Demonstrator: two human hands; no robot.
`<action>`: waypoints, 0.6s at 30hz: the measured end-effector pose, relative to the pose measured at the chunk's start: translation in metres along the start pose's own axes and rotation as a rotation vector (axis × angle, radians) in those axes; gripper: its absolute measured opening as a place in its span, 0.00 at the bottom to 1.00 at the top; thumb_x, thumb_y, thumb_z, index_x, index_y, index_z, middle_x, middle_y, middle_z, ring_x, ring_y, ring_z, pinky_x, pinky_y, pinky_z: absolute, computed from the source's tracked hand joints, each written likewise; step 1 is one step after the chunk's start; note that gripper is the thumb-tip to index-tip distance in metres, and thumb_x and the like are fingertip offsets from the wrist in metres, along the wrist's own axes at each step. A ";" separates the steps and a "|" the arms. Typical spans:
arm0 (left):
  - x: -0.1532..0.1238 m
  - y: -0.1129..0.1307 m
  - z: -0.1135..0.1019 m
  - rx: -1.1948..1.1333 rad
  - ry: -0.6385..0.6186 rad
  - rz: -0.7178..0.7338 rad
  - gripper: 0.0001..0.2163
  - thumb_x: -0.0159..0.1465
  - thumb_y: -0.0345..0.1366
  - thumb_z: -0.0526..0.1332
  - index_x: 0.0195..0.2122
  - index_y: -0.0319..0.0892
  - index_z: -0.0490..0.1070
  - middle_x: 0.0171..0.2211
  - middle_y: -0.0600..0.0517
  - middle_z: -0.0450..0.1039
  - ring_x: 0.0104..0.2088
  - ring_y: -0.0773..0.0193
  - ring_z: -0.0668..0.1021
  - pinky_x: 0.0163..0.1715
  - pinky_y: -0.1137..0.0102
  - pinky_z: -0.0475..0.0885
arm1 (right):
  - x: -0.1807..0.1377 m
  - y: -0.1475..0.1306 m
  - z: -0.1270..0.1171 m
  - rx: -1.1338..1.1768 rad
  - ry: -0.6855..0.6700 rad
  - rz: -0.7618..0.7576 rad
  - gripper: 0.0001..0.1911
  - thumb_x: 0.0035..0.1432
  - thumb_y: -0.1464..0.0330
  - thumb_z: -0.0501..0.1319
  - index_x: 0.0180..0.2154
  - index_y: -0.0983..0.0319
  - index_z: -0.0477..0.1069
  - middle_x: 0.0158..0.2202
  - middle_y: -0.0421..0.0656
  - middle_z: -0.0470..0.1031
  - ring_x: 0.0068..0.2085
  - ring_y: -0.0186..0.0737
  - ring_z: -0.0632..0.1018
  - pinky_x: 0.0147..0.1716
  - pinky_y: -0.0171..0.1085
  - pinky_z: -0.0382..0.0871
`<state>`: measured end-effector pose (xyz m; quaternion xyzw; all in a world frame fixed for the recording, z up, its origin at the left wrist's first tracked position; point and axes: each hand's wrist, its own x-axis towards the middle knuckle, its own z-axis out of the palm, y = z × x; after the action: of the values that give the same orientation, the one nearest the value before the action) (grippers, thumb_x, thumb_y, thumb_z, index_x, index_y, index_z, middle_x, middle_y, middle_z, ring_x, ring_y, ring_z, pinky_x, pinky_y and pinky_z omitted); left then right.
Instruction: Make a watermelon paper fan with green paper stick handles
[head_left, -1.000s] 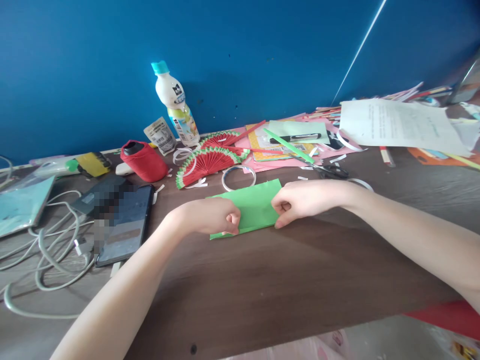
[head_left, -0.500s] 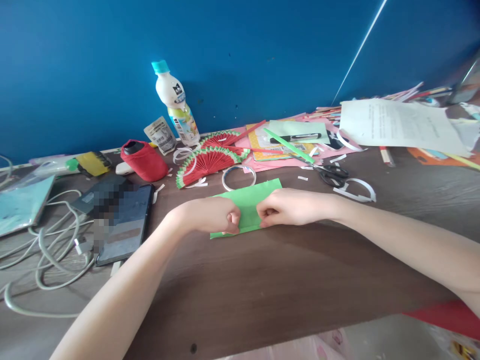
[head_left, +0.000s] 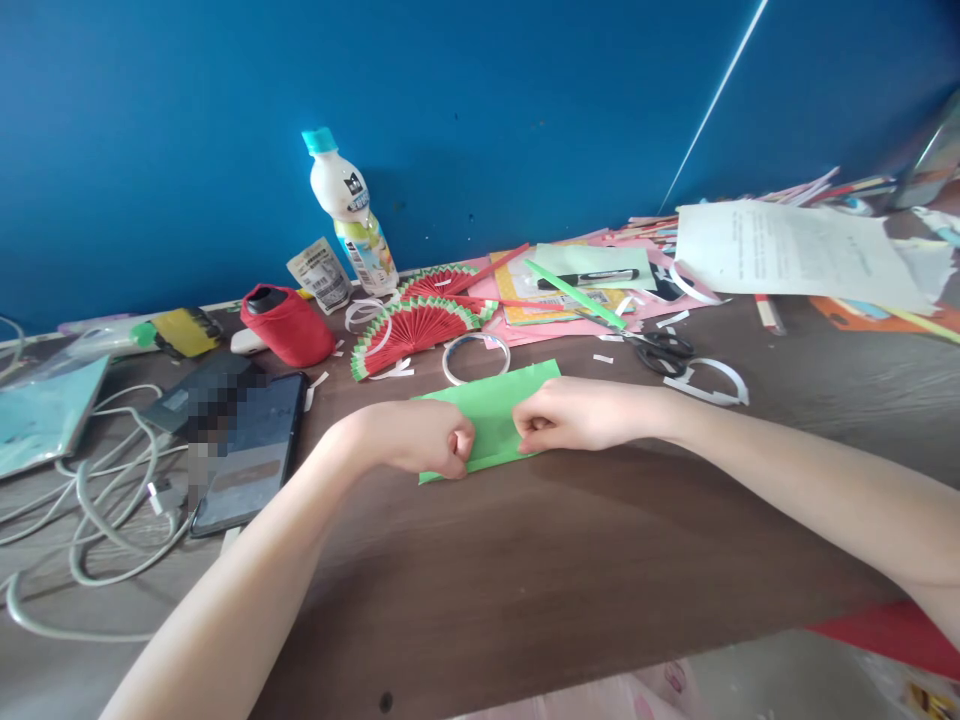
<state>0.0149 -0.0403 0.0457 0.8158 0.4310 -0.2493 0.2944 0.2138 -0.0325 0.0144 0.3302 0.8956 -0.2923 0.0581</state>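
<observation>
A folded green sheet of paper (head_left: 491, 412) lies on the dark wooden table (head_left: 570, 560) in front of me. My left hand (head_left: 420, 437) rests on its left part with fingers curled, pinching the near edge. My right hand (head_left: 574, 415) covers the right part, fingers closed and pressed onto the paper. The two hands sit close together, a narrow strip of green showing between them.
Behind the paper lie a tape ring (head_left: 475, 357), red-and-green pleated paper fans (head_left: 415, 326), scissors (head_left: 660, 347), a marker (head_left: 589, 279) on coloured sheets, a bottle (head_left: 351, 212) and a red pouch (head_left: 289, 325). A phone (head_left: 251, 450) and white cables (head_left: 97, 500) lie to the left.
My right hand slid left along the green paper toward my left hand, uncovering white paper scraps near the scissors. The left hand stayed in place.
</observation>
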 end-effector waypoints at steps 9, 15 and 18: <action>-0.012 -0.010 -0.008 -0.006 0.034 -0.017 0.03 0.49 0.34 0.53 0.21 0.42 0.60 0.19 0.57 0.57 0.20 0.71 0.59 0.18 0.73 0.50 | -0.003 0.004 -0.004 0.035 -0.037 0.018 0.15 0.56 0.60 0.53 0.23 0.61 0.57 0.19 0.34 0.59 0.21 0.28 0.60 0.22 0.33 0.48; -0.011 -0.020 -0.010 -0.038 0.054 -0.017 0.03 0.49 0.35 0.52 0.22 0.42 0.60 0.20 0.57 0.56 0.21 0.70 0.58 0.19 0.73 0.52 | -0.006 0.007 -0.011 0.050 -0.108 0.034 0.13 0.54 0.60 0.54 0.24 0.61 0.59 0.21 0.35 0.60 0.22 0.29 0.61 0.22 0.32 0.49; -0.009 -0.026 -0.010 -0.066 0.065 -0.008 0.04 0.49 0.36 0.52 0.22 0.42 0.59 0.20 0.57 0.55 0.22 0.70 0.58 0.20 0.74 0.53 | -0.007 0.008 -0.015 0.059 -0.180 0.060 0.09 0.52 0.61 0.56 0.26 0.60 0.62 0.22 0.35 0.62 0.22 0.29 0.62 0.22 0.32 0.50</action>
<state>-0.0105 -0.0268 0.0516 0.8116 0.4513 -0.2096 0.3061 0.2255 -0.0233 0.0248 0.3307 0.8676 -0.3451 0.1373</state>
